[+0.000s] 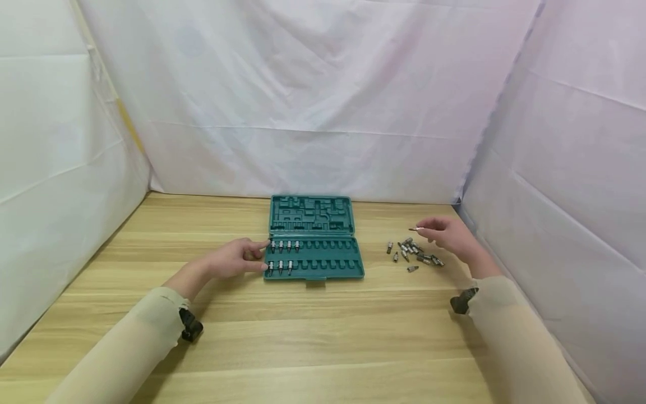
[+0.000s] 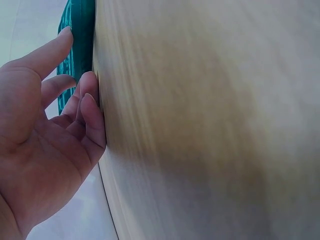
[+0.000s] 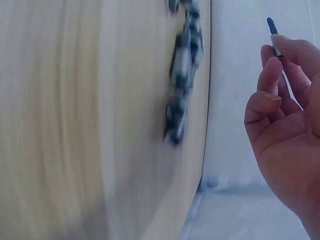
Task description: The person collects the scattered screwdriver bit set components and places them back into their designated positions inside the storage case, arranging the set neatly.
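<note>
Your right hand is pinching one small bit between thumb and fingertips, the lower fingers folding in toward the palm, and it is holding that bit up off the table with its dark tip pointing leftward in the head view. Just below and beside that hand, a scatter of loose bits is lying on the wooden table, most of them bunching together, while one stray bit is resting a little nearer to you. Your left hand is reaching in from the other side, thumb and forefinger spreading apart and touching the left edge of the green case, the remaining fingers bending loosely and gripping nothing. The case is lying open between your hands, left of the loose bits, its moulded lid spreading flat at the far side. In the near half, four bits are filling the left end of the far row, and three bits are filling the left end of the near row. Farther out, white cloth is hanging behind the table and along both sides.
</note>
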Tool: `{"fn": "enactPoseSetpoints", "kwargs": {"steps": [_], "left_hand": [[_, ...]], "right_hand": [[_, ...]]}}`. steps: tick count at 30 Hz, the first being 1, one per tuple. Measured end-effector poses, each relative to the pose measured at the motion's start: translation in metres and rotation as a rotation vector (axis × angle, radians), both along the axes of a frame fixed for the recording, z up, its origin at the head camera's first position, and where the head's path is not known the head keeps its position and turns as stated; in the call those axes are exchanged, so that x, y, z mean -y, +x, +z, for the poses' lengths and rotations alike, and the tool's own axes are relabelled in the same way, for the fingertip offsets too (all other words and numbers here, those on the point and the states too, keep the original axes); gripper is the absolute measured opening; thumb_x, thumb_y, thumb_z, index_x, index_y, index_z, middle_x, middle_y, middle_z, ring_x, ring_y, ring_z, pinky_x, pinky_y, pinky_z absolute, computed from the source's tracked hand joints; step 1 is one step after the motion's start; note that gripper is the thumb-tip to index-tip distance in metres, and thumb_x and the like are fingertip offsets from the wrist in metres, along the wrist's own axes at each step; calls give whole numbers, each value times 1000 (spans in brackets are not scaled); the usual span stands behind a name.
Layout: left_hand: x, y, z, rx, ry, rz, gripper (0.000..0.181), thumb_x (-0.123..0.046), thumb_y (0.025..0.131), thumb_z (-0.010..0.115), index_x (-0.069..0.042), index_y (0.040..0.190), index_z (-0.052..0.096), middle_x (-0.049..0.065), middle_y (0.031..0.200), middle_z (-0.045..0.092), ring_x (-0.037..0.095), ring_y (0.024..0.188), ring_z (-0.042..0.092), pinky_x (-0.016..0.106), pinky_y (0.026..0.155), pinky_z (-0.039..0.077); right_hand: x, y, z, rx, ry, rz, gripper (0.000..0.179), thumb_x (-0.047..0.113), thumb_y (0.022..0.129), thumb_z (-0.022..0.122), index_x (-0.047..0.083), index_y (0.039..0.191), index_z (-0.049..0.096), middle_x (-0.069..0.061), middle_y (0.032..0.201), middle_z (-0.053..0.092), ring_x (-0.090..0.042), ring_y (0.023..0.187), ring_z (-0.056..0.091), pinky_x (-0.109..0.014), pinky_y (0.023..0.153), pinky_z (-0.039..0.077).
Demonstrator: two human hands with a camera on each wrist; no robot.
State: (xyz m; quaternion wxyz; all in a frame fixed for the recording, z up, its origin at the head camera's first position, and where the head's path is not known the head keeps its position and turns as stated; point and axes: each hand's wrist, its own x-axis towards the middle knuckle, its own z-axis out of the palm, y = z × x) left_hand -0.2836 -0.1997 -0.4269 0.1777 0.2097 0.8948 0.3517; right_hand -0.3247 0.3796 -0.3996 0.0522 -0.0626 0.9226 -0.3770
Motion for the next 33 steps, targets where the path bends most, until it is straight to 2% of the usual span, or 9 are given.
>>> {"fn": "enactPoseSetpoints", "kwargs": {"steps": [4,6,9,15,20,24,29,33], "left_hand": [[0,-1,-1,-9,-1,-2,81,-35,105,77,-9,170,38,16,133,65,29,124,63,49,105,52],[0,-1,-1,-16,-2,-7,80,-35,105,77,-8,170,38,18,133,65,29,123,64,48,104,52],[0,-1,0,-16,1,-7,80,-34,105,77,-7,170,38,19,133,65,29,120,63,47,102,52],[0,-1,1,-19,-3,-15,81,-34,105,77,-7,170,38,19,134,66,29,119,64,44,100,53],[-1,-1,1,-17,8,-14,80,-32,105,78,-6,169,39,20,134,66,30,120,64,47,101,53],[-1,-1,2,-14,12,-10,79,-32,105,77,-6,169,39,21,134,65,30,121,63,48,102,52],[0,-1,0,-10,5,-5,79,-33,105,77,-8,170,38,20,135,64,29,120,62,44,100,51],[-1,-2,0,-11,5,-10,80,-34,105,77,-8,170,38,20,135,64,28,119,61,43,99,51]], "right_hand": [[24,-5,-1,-5,-17,38,48,40,109,70,8,145,67,-17,136,70,-29,114,67,-45,94,58],[37,-7,-1,3,-38,55,49,39,109,70,8,146,66,-19,143,67,-36,120,67,-51,100,57],[57,-10,-3,4,-62,68,48,40,109,70,9,146,67,-19,146,66,-41,125,67,-55,102,56],[90,-17,-6,10,-105,78,51,42,109,70,9,147,65,-16,140,67,-35,116,65,-54,98,56],[114,-19,-5,7,-141,108,49,44,108,70,10,144,67,-15,133,70,-31,109,64,-53,94,55],[134,-21,-4,25,-206,144,46,41,108,71,12,144,67,-15,136,73,-36,111,67,-54,90,55],[157,-24,-5,39,-263,191,42,36,111,68,16,148,66,-14,136,73,-45,111,65,-56,87,52],[174,-25,-6,41,-307,244,43,31,113,64,15,153,64,-23,130,69,-52,104,57,-54,80,47]]}}
